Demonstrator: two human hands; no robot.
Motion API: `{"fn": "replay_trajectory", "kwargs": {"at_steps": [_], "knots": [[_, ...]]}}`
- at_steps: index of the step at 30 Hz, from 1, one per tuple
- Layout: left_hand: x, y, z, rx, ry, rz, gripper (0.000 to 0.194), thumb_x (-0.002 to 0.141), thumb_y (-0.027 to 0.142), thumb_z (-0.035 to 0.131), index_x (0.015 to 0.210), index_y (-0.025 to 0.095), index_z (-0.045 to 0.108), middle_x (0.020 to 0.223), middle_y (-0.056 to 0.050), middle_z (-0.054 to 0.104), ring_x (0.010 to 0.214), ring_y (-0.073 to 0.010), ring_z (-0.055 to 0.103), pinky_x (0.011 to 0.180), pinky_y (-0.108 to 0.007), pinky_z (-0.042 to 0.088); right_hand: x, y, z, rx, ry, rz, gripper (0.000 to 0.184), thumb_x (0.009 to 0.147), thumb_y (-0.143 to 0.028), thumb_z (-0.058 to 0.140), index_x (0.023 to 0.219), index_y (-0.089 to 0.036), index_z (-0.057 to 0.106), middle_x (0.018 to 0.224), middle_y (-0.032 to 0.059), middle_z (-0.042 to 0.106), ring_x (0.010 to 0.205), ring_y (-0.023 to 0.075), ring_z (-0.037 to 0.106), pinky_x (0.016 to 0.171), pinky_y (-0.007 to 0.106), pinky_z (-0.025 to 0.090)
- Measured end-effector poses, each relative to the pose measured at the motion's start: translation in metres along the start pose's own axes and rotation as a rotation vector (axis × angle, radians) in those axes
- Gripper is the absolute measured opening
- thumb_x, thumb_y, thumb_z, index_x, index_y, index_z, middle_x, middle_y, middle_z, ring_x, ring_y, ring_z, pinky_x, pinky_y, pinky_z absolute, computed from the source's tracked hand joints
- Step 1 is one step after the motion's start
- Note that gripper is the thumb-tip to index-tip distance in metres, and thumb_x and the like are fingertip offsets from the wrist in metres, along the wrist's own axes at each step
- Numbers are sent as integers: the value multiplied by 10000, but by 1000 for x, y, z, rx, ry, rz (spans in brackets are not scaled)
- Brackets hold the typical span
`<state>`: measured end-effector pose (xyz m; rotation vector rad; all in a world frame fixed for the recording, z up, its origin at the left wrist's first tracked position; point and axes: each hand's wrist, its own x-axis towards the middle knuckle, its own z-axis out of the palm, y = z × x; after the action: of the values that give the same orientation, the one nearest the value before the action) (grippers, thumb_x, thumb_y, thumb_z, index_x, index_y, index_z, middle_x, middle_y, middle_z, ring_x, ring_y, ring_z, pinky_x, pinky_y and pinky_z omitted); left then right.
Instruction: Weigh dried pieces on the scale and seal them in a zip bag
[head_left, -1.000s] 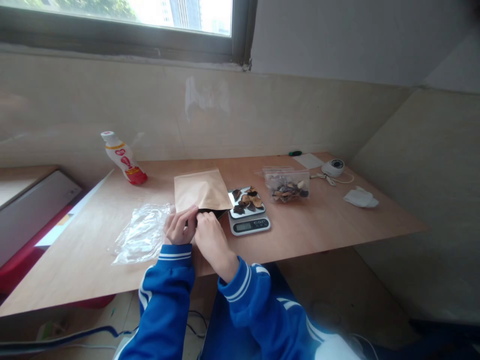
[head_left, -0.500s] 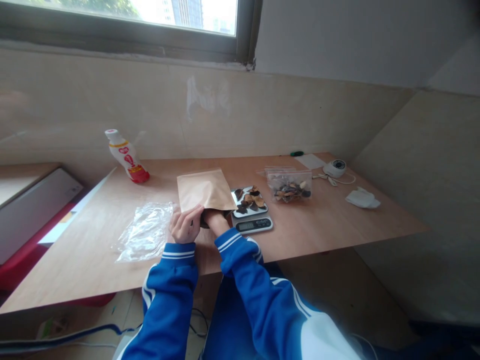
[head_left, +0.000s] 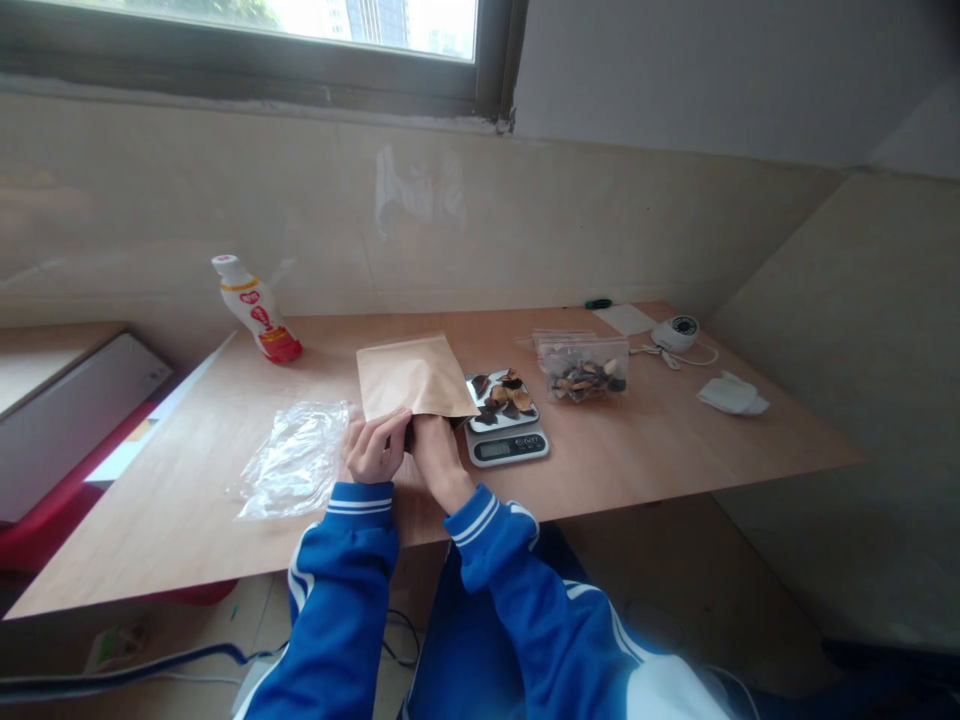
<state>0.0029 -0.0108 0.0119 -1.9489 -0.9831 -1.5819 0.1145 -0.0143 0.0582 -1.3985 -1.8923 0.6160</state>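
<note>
A brown kraft paper bag (head_left: pixel 414 378) lies on the table with its mouth toward me. My left hand (head_left: pixel 373 447) pinches the left side of that mouth between thumb and fingers. Inside the opening is my right hand (head_left: pixel 436 450); its fingers are hidden by the paper, and only the back of the hand and the wrist show. Just right of the bag sits a small digital scale (head_left: pixel 512 449), display lit but too small to read. Several dried brown and dark curled pieces (head_left: pixel 511 396), like dried petals or slices, are spread on its plate.
Clear plastic bags (head_left: pixel 296 460) lie at left, before a leaning white-and-red bottle (head_left: pixel 259 310). Right of the scale stands a zip bag of dried pieces (head_left: pixel 586 372). Farther right are a white dome camera (head_left: pixel 675 334) with cable, a crumpled white tissue (head_left: pixel 733 394) and a green-handled tool (head_left: pixel 598 304).
My right hand has drawn back a little toward me, so more of its back and wrist shows outside the bag. My left hand keeps its hold. The view has shifted slightly.
</note>
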Motion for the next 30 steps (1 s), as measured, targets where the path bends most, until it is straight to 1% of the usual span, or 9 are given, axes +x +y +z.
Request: {"fn": "replay_trajectory", "kwargs": {"at_steps": [3, 6, 8, 14, 17, 20, 24, 27, 30], "knots": [[3, 3, -1, -13, 12, 12, 303, 788, 72, 632, 1044, 228, 674, 907, -48, 754, 716, -152, 680, 636, -273, 487, -21, -1, -4, -231, -17, 96, 236, 861, -1, 433, 862, -86, 654, 870, 185, 696, 832, 291, 663, 741, 382, 531], [6, 5, -2, -7, 25, 24, 340, 771, 49, 640, 1059, 228, 665, 914, -50, 754, 725, -152, 685, 643, -268, 497, -37, -1, -10, -238, 89, 4, 274, 880, -21, 415, 1042, -108, 618, 1039, 176, 657, 1005, 286, 606, 877, 413, 509], [6, 5, -2, -7, 27, 18, 345, 766, 47, 643, 1058, 230, 666, 917, -49, 754, 731, -155, 688, 646, -271, 503, -44, 1, -12, -213, 138, -40, 259, 905, -71, 422, 1084, -136, 597, 1048, 146, 644, 1008, 276, 589, 879, 418, 511], [4, 5, -4, 4, 17, -38, 282, 796, 82, 627, 1030, 231, 679, 911, -47, 756, 745, -166, 697, 645, -288, 499, -59, 8, -20, -53, 289, -120, 213, 901, -206, 552, 1113, -192, 552, 1064, 94, 617, 1042, 238, 564, 919, 381, 492], [4, 5, -4, -9, 10, -44, 262, 799, 90, 633, 1017, 226, 684, 908, -48, 756, 747, -171, 700, 641, -296, 498, -67, 10, -33, 52, 343, -138, 214, 861, -260, 626, 1057, -209, 555, 1021, 68, 622, 1005, 219, 573, 919, 368, 487], [5, 4, -3, -6, 21, -23, 286, 783, 77, 649, 1025, 226, 681, 908, -45, 757, 743, -168, 702, 639, -292, 501, -75, 15, -50, 126, 376, -119, 239, 816, -323, 685, 988, -213, 559, 953, 45, 618, 934, 198, 586, 862, 338, 499], [4, 3, -3, 25, 29, -5, 290, 771, 74, 654, 1017, 226, 681, 896, -42, 758, 722, -164, 700, 640, -287, 508, -81, 32, -67, 78, 452, -47, 235, 795, -357, 700, 928, -208, 574, 904, 42, 613, 884, 200, 587, 832, 347, 487], [3, 3, -3, 46, 20, -31, 237, 787, 106, 645, 987, 223, 692, 890, -47, 757, 710, -164, 693, 642, -291, 511, -76, 48, -76, -9, 506, -22, 225, 798, -368, 688, 929, -208, 600, 911, 50, 624, 886, 209, 586, 836, 358, 473], [3, 3, -3, 90, 114, -103, 185, 795, 121, 642, 944, 213, 700, 864, -52, 753, 711, -169, 680, 629, -295, 498, -58, 61, -84, -84, 554, 7, 240, 804, -379, 672, 962, -205, 628, 937, 64, 628, 906, 219, 578, 847, 363, 455]]}}
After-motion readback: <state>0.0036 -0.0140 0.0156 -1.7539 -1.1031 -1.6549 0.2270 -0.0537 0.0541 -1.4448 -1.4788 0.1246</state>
